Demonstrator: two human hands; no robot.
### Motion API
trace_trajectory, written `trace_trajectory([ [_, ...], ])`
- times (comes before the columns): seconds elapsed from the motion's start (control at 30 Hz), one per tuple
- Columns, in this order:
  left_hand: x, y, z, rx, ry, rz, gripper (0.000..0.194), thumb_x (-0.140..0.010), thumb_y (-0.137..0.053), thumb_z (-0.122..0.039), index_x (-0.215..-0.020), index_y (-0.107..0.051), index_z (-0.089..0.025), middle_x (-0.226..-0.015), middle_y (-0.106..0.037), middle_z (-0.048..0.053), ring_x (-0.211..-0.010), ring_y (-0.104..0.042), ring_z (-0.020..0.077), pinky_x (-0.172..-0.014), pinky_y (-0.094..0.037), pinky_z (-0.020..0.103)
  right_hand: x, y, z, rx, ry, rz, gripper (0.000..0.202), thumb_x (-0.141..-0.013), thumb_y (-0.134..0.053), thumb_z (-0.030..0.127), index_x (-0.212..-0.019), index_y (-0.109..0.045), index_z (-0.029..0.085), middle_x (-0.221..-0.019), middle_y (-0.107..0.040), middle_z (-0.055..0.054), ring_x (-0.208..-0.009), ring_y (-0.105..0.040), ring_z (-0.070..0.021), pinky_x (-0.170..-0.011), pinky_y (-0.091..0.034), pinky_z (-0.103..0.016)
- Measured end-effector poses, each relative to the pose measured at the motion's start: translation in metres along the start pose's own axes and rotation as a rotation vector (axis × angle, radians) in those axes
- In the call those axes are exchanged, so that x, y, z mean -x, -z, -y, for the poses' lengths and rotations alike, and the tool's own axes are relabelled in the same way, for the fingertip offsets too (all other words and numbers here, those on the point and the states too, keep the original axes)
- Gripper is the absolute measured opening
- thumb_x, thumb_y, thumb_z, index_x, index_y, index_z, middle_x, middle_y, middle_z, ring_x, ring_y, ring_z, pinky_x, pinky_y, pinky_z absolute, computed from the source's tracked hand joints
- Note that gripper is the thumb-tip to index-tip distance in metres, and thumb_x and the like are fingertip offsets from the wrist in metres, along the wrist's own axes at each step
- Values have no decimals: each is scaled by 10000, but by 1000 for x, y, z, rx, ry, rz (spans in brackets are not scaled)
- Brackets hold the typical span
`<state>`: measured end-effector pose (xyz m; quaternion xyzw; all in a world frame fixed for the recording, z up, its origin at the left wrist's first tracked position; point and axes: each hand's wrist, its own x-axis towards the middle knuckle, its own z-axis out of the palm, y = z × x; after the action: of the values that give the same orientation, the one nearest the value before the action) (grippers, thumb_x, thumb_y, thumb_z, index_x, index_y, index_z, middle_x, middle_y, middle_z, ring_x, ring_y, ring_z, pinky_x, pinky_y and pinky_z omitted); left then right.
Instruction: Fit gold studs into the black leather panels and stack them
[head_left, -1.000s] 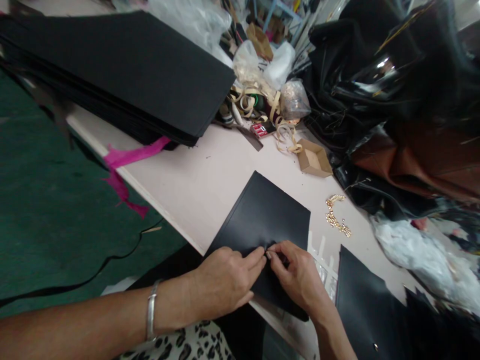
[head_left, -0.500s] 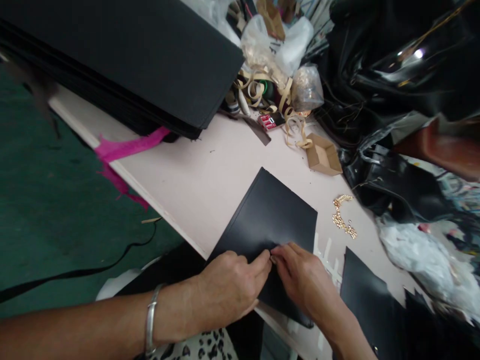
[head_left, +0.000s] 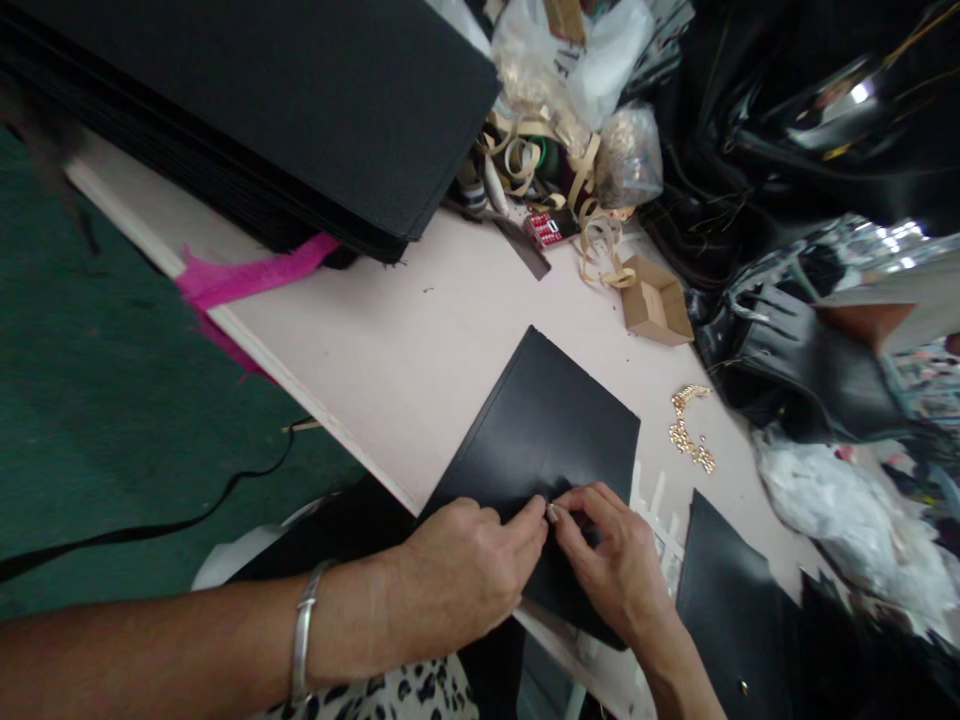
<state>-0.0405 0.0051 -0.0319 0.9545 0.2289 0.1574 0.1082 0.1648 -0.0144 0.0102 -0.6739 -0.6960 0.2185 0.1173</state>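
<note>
A dark, smooth leather-like panel [head_left: 559, 415] lies at the table's near edge, partly under both hands. My left hand [head_left: 476, 555], wearing a silver bangle, rests over the panel with its fingers curled and the index fingertip at the panel's middle. Whatever its fingers grip is hidden. Fingertip to fingertip with it, my right hand [head_left: 611, 545] makes a pinch just above the panel. The tiny thing between thumb and finger is too small to name. Several small gold metal pieces [head_left: 682, 430] lie in a curved heap beyond my right hand.
A tall stack of black sheets [head_left: 300, 120] stands at the back left, a pink cloth strip [head_left: 255, 280] under it. A small open cardboard box [head_left: 654, 305] sits further back. Another black panel [head_left: 727, 590] lies at the right. Black bags [head_left: 810, 370] and a plastic bag [head_left: 817, 500] line the far side.
The right hand's fingers have shifted slightly and bent more in their pinch, showing the thumb tip. The left hand stays nearly in place. The view has tilted a little.
</note>
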Motion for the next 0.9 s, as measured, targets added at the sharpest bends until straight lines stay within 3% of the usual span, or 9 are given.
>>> trace_trajectory([
  [0.17, -1, 3, 1, 13, 19, 36, 448, -954, -453, -291, -1351, -543, -103, -1412, -596, 127, -695, -673, 183, -556, -506, 340, -15, 13, 3, -50, -223, 187, 129, -874, -609, 307, -800, -690, 239, -685, -661, 14, -613, -599, -162, -583, -435, -272],
  [0.47, -1, 0, 1, 41, 5, 51, 432, -947, -427, -219, -1341, -557, -102, -1432, -575, 144, -671, -656, 171, -530, -482, 337, -39, 20, -2, -18, -267, 382, 115, -819, -617, 291, -749, -659, 210, -619, -638, 7, -551, -554, -146, -504, -376, -252],
  [0.73, 0, -2, 3, 50, -1, 63, 444, -923, -481, -231, -1336, -560, -90, -1437, -565, 155, -660, -642, 170, -517, -475, 336, -49, 23, 3, 74, -306, 444, 90, -783, -648, 263, -706, -641, 215, -564, -603, 17, -531, -541, -142, -475, -339, -247],
  [0.9, 0, 2, 0, 45, 5, 67, 435, -938, -459, -246, -1341, -547, -107, -1435, -569, 127, -673, -665, 172, -550, -520, 349, -45, 19, 1, 48, -300, 379, 109, -804, -636, 277, -729, -641, 199, -595, -589, 16, -555, -512, -133, -509, -343, -257],
])
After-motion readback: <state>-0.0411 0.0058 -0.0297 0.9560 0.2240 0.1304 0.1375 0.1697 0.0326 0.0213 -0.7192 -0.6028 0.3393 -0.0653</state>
